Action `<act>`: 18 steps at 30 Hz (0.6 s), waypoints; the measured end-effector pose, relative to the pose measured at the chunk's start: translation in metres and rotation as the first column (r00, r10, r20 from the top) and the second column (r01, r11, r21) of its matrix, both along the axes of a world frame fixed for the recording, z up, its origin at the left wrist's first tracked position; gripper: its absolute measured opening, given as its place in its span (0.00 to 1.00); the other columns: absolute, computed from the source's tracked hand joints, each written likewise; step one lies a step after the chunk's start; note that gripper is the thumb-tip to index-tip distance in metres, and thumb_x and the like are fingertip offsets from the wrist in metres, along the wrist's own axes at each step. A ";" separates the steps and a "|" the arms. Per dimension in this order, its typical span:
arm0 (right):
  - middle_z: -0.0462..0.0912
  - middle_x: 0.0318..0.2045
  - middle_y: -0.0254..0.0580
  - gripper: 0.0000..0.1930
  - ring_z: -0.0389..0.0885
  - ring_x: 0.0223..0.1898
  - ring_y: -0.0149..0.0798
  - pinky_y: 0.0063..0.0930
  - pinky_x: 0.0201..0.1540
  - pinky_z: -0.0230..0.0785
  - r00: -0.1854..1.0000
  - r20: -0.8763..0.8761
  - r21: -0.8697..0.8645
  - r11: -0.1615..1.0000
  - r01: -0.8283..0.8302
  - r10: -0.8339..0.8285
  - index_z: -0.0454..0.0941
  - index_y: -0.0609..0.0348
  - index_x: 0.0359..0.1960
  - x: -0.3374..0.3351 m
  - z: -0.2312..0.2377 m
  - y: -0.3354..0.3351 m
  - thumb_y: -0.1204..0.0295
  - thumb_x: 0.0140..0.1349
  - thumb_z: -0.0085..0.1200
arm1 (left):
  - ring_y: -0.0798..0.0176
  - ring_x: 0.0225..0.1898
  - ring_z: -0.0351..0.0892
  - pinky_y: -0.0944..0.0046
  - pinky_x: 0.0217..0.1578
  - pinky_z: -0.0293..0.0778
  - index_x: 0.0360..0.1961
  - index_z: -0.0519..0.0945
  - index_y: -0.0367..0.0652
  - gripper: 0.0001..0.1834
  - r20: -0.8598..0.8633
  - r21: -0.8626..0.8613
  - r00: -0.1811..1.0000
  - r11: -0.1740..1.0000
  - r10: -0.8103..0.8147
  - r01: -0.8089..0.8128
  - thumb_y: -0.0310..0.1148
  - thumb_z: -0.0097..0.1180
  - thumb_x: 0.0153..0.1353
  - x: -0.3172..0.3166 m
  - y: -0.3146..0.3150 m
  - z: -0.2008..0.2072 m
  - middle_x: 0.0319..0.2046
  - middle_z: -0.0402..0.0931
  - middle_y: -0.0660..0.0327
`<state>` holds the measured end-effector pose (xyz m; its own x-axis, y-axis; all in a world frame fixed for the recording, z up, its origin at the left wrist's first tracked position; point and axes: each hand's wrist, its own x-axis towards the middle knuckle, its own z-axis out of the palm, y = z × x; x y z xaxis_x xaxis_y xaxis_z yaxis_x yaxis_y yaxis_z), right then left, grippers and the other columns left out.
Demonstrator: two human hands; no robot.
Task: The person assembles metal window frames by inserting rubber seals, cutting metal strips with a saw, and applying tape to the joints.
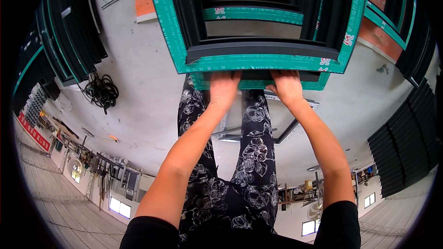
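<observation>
- Standing at the left edge of the pale grey concrete floor (143, 64), a row of black rectangular frames (69, 32) with green film strips is seen.
- Just beside their near end, a loose coil of black cable (102, 91) is laid on the floor.
- Farther toward the lower left, a red banner (34, 131) and a round pale fan (75, 168) are seen.
- The bare left hand (223, 87) is placed at the near edge of the upper black rectangular frame with green printed film (258, 61), left of that edge's middle. Its fingertips are hidden beneath the edge; how far they are spread or curled, and whether anything is gripped, cannot be told.
- The upper frame is positioned top centre, above a lower green-edged black frame (315, 85), whose near strip is crossed by both hands.
- Behind the black floral-patterned trousers (257, 157), a dark-and-silver frame (290, 132) is seen on the floor.
- The bare right hand (288, 87) is placed right of the same edge's middle, thumb turned inward. Its other fingertips are hidden; their opening and hold cannot be told.
- Near the floor's right edge, black ridged lengths (406, 138) are stacked.
</observation>
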<state>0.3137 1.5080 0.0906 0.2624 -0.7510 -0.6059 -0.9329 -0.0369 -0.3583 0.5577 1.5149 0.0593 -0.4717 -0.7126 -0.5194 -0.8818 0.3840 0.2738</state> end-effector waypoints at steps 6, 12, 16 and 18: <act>0.77 0.51 0.47 0.32 0.73 0.55 0.53 0.48 0.58 0.63 1.000 0.022 0.026 1.000 -0.007 0.006 0.76 0.55 0.50 0.038 -0.014 -0.002 0.54 0.44 0.69 | 0.47 0.56 0.70 0.49 0.59 0.67 0.58 0.72 0.48 0.43 -0.008 0.165 1.000 0.986 0.024 -0.023 0.39 0.75 0.36 0.009 -0.020 0.016 0.51 0.72 0.52; 0.80 0.46 0.47 0.28 0.76 0.50 0.52 0.45 0.54 0.67 0.998 0.058 0.128 0.992 0.002 -0.010 0.78 0.55 0.46 0.078 -0.019 -0.013 0.57 0.43 0.70 | 0.46 0.55 0.72 0.51 0.56 0.69 0.55 0.74 0.43 0.39 0.063 0.286 0.995 0.954 0.075 -0.090 0.39 0.74 0.39 0.016 -0.034 0.010 0.53 0.74 0.54; 0.79 0.47 0.48 0.29 0.76 0.51 0.52 0.45 0.54 0.67 0.999 0.047 0.117 0.993 0.011 -0.017 0.77 0.55 0.48 0.075 -0.022 -0.010 0.60 0.43 0.70 | 0.44 0.54 0.73 0.50 0.53 0.71 0.54 0.74 0.40 0.37 -0.024 0.333 0.993 0.937 0.115 -0.101 0.38 0.74 0.40 0.015 -0.043 0.004 0.51 0.75 0.49; 0.79 0.47 0.48 0.30 0.76 0.51 0.52 0.45 0.54 0.67 0.999 0.042 0.133 0.991 0.018 -0.024 0.77 0.54 0.49 0.075 -0.020 -0.011 0.60 0.42 0.70 | 0.45 0.54 0.73 0.51 0.54 0.71 0.54 0.75 0.41 0.37 0.004 0.349 0.993 0.931 0.115 -0.109 0.38 0.74 0.40 0.014 -0.046 0.007 0.51 0.75 0.50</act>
